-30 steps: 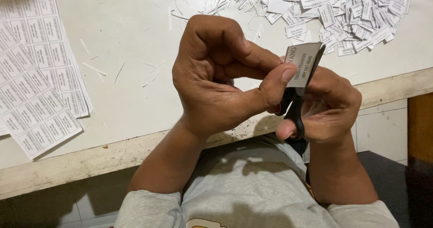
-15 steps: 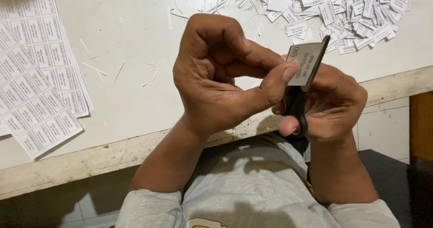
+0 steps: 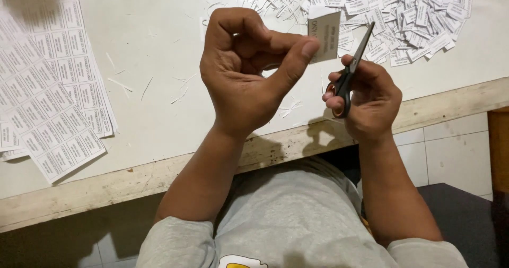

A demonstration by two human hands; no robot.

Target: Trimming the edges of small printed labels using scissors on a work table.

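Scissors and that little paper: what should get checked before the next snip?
1. Left hand pinches the small label at its edge: ok.
2. Right hand grips the scissors by the handles: ok.
3. Blades beside the label, not around it: ok.
4. Left fingertips away from the blades: cannot tell, they look close.
5. Pile of cut labels out of the way on the table: ok.
6. Uncut sheets lying flat at the left: ok.

Matt paper label (image 3: 324, 36), dark metal scissors (image 3: 352, 61), rough wooden table edge (image 3: 132, 180).
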